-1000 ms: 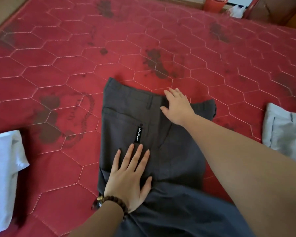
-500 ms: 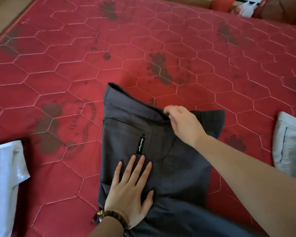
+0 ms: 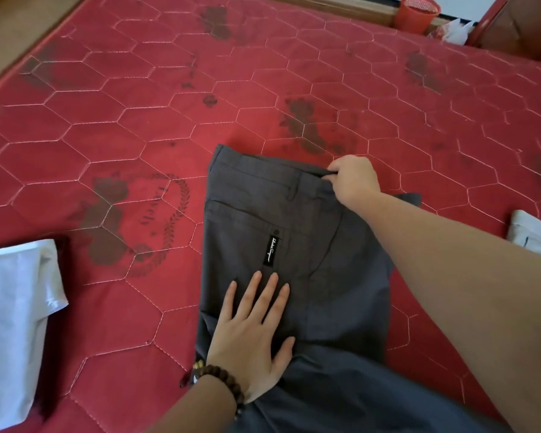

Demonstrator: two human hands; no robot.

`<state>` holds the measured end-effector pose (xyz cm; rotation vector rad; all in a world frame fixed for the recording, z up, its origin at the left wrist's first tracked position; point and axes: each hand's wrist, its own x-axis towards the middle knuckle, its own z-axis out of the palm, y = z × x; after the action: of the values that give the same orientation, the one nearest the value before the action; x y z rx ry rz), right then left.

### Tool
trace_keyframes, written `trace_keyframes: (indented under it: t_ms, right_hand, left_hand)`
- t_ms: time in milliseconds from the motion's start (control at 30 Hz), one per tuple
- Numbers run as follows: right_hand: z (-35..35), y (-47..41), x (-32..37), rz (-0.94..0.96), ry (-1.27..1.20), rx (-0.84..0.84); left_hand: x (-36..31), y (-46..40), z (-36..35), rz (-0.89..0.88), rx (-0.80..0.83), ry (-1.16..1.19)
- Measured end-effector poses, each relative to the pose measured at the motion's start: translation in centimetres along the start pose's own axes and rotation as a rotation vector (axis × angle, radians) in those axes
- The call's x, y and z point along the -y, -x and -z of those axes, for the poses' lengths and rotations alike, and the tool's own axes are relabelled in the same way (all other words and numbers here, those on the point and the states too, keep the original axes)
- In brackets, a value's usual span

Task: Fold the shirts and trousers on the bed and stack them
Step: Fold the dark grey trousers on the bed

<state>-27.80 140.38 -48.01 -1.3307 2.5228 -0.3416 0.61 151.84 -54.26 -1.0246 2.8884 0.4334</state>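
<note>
The dark grey trousers [image 3: 294,245] are lying on the red quilted bed [image 3: 138,120], waistband away from the person, legs trailing back toward the person and out of view at the bottom edge. The left hand [image 3: 250,335] is lying flat on the trousers just below the back pocket label [image 3: 271,252], fingers straight and spread, pinning the cloth and gripping nothing. The right hand [image 3: 353,179] is at the waistband's right end, its grip closed in a pinch on the band's edge, which is lifting slightly off the layer beneath.

Handling, as judged: the fabric is looking soft and limp, light enough for one hand, and likely to sag and crease wherever it is unsupported. The waistband is the firmest part, being doubled and stitched, so it is offering the surest hold; the current pinch there appears well chosen. The flat palm is serving as an anchor against sliding on the quilted cover.

Edges and room: left of the trousers, a white folded garment [image 3: 16,323] is sitting well apart, at the frame's edge. Right of the trousers, a pale grey garment [image 3: 534,235] is lying apart, partly cut off by the frame. Beyond the waistband, open bed is stretching away to the far rim, where a red basket [image 3: 417,10] is standing off the bed. Room for swinging a fold is appearing ample on every side.
</note>
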Motion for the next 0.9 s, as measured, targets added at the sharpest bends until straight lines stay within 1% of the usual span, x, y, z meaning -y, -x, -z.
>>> trace_keyframes:
  t_ms: [67, 233, 433, 500, 567, 600, 633, 667, 700, 733, 767, 800, 900]
  right_hand:
    - [0.4, -1.3, 0.3, -0.035, -0.02, -0.047]
    - [-1.8, -2.1, -1.1, -0.148, 0.002, -0.014]
    - [-3.0, -3.0, -0.5, -0.101, 0.012, -0.098]
    - [-3.4, -1.6, -0.5, -0.053, 0.075, -0.194]
    - [-3.8, 1.2, -0.5, 0.09, 0.09, -0.337]
    - [-4.2, 3.5, -0.6, 0.186, 0.084, -0.358]
    - [-4.9, 6.0, -0.7, 0.291, 0.092, -0.325]
    - [-5.9, 8.5, -0.8, 0.393, 0.128, -0.232]
    - [-6.8, 10.7, -1.1, 0.472, 0.19, -0.093]
    - [-7.3, 12.1, -1.6, 0.503, 0.261, 0.043]
    - [-7.6, 12.4, -2.3, 0.484, 0.32, 0.146]
    - [-7.6, 11.9, -2.9, 0.442, 0.352, 0.186]
    - [-7.3, 9.0, -3.6, 0.267, 0.353, 0.159]
  left_hand:
    - [0.0, -0.7, 0.0, 0.015, -0.008, 0.01]
    - [0.5, -0.8, -0.5, -0.002, -0.002, 0.012]
    - [0.5, -0.8, -0.7, -0.003, 0.0, 0.006]
    - [0.5, -0.8, -0.7, -0.004, 0.003, 0.0]
    - [0.5, -0.7, -0.6, 0.005, 0.01, -0.003]
    - [0.5, -0.7, -0.5, 0.009, 0.013, -0.008]
    - [0.4, -0.7, -0.5, 0.014, 0.014, -0.013]
    - [0.3, -0.7, -0.5, 0.019, 0.014, -0.018]
    - [0.3, -0.6, -0.5, 0.025, 0.015, -0.022]
    - [0.2, -0.6, -0.4, 0.029, 0.018, -0.025]
    - [0.2, -0.6, -0.4, 0.031, 0.018, -0.029]
    - [0.2, -0.6, -0.4, 0.031, 0.012, -0.036]
    - [0.2, -0.8, -0.3, 0.024, 0.001, -0.06]
